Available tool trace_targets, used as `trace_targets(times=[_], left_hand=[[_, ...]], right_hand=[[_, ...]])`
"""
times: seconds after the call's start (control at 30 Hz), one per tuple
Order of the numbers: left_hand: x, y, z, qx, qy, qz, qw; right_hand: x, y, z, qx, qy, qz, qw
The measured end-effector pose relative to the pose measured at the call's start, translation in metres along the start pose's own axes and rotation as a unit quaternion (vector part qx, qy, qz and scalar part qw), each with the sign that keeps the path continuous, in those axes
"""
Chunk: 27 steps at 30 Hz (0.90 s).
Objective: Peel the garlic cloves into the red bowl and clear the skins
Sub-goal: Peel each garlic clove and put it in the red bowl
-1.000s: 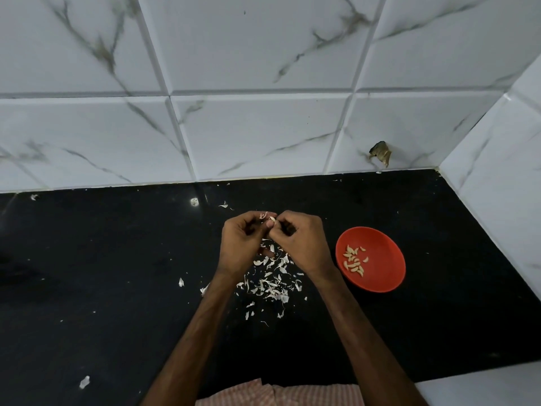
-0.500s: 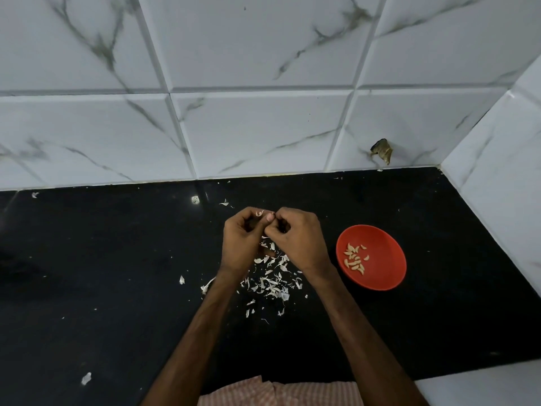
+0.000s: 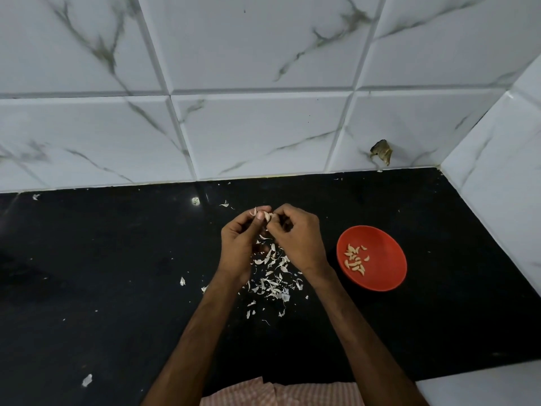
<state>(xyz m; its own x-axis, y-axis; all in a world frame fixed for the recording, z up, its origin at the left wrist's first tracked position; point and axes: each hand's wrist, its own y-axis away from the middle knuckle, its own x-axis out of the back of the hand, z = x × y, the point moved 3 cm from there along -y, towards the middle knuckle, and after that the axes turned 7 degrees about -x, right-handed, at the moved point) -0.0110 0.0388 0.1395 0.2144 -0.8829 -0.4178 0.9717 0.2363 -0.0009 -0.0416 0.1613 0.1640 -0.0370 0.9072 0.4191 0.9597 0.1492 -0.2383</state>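
Change: your hands have hardly shifted over the last second. Half a second back your fingertips hid the clove. Now it shows again, with a loose flap of skin sticking out on its left.
Clove: small pale garlic clove [image 3: 267,215], part-skinned, held above the counter between both sets of fingertips, over the far edge of the skin heap.
Left hand: your left hand [image 3: 238,247] is curled, thumb pointing away from you, with thumb and forefinger pinching the clove.
Right hand: your right hand [image 3: 298,238] is curled tight, fingertips pinching at the clove from the right. Whether they grip flesh or only skin, cannot tell.
Skins: heap of thin white papery garlic skins [image 3: 273,279] on the counter, under and between your wrists.
Bowl: round red bowl [image 3: 389,244], upright, to the right of your right wrist, near it but apart.
Peeled cloves: cluster of pale peeled cloves [image 3: 355,260] lying in the bowl's left half.
Strays: single skin scraps [image 3: 87,380] lie well apart from the heap, at near left, left of the heap and by the wall.
Counter: glossy black stone counter [image 3: 117,273] under everything.
Wall: white grey-veined tiles [image 3: 263,127] behind and on the right. A brown chipped spot [image 3: 381,152] sits low on the back wall.
Cloth: pink-and-white checked cloth [image 3: 281,394] at the bottom edge, between your forearms.
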Motion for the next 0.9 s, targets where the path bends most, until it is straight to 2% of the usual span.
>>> trace_targets(times=[0.17,0.4,0.53,0.7,0.9], left_hand=[[0.003,-0.002,-0.002,0.023,0.021,0.011,0.999],[0.010,-0.003,-0.004,0.029,0.023,0.041,0.998],[0.006,-0.001,-0.004,0.000,0.009,0.046,0.999],[-0.001,0.002,-0.002,-0.051,-0.014,0.063,0.997],[-0.009,0.006,0.002,-0.072,-0.028,0.069,0.995]], right_hand=[[-0.002,0.000,0.008,-0.027,-0.038,0.005,0.999],[0.000,-0.001,0.000,0.006,-0.012,0.019,1.000],[-0.004,0.001,-0.002,0.010,0.016,0.013,1.000],[-0.005,0.000,-0.001,-0.022,0.015,0.030,0.999],[-0.002,0.000,0.002,-0.027,0.012,0.050,0.998]])
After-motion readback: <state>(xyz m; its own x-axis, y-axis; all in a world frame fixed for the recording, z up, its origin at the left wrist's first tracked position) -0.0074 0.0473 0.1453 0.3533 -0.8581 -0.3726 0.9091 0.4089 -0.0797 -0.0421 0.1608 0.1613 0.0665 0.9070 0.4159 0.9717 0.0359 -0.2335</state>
